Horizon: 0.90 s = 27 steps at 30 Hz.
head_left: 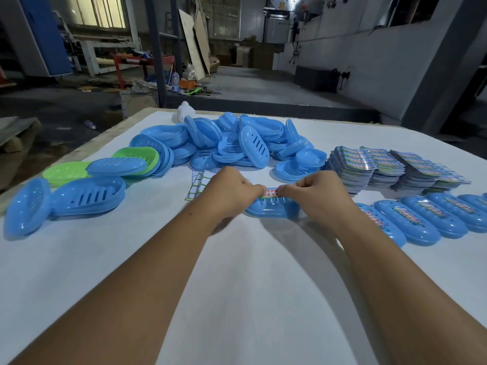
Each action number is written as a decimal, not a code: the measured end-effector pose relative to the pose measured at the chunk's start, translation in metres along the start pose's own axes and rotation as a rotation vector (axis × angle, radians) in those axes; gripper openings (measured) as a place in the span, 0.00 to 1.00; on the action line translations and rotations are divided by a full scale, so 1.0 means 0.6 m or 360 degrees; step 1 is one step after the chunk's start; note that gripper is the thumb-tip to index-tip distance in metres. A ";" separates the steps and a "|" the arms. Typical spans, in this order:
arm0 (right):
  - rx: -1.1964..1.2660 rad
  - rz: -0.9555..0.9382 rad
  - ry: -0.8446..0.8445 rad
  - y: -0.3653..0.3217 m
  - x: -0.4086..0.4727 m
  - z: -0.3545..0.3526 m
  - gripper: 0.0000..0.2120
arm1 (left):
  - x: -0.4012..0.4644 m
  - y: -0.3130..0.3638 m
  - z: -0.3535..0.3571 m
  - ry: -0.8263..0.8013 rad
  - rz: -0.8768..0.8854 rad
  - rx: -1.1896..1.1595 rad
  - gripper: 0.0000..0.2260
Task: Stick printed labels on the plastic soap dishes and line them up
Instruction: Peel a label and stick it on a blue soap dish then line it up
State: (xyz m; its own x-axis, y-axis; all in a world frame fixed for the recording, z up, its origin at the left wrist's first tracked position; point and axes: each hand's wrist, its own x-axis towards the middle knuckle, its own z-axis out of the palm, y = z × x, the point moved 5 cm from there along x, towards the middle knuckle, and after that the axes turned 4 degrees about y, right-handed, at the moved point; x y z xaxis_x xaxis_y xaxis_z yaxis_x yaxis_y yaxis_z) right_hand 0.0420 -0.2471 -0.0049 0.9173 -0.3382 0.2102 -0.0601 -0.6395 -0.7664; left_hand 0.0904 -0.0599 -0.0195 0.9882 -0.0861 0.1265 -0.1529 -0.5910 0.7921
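A blue soap dish (272,209) lies on the white table (237,285) at the centre. A printed label (271,193) with red characters is stretched over its top. My left hand (232,191) pinches the label's left end and my right hand (313,192) pinches its right end. Both hands rest against the dish. To the right, a row of labelled blue dishes (432,219) lies side by side. A heap of unlabelled blue dishes (237,143) sits behind my hands.
Stacks of printed labels (390,167) stand at the right rear. A used backing sheet (196,185) lies left of my left hand. Green dishes (68,172) and more blue ones (87,196) lie at the left. A white object (184,111) sits at the table's far edge.
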 end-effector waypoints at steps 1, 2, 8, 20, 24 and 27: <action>-0.0033 0.0006 0.0002 0.001 0.001 0.001 0.21 | 0.000 0.000 0.000 -0.0011 0.0002 0.0031 0.19; -0.0063 0.0017 0.0006 0.003 0.002 0.003 0.21 | 0.000 0.001 0.000 -0.0014 0.0002 0.0049 0.19; -0.0142 0.0056 0.0027 0.009 0.005 0.007 0.20 | 0.001 0.007 0.001 0.0008 -0.0020 0.0145 0.16; -0.0419 -0.0099 0.0096 -0.012 -0.006 0.007 0.16 | -0.013 0.028 -0.003 0.0148 0.0122 0.0474 0.16; -0.0547 -0.0148 0.0168 -0.014 -0.009 0.006 0.16 | -0.021 0.039 -0.009 0.0323 0.0250 0.0705 0.16; -0.0617 -0.0170 0.0163 -0.012 -0.009 0.004 0.15 | -0.020 0.033 -0.009 0.0329 0.0247 0.0752 0.16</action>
State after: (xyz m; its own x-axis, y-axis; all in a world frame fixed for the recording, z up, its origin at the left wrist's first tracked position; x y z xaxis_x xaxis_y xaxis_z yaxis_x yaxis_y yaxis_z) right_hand 0.0383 -0.2391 -0.0021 0.8838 -0.3101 0.3503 -0.1285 -0.8809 -0.4556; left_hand 0.0756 -0.0663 -0.0020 0.9250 -0.0696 0.3736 -0.2305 -0.8844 0.4059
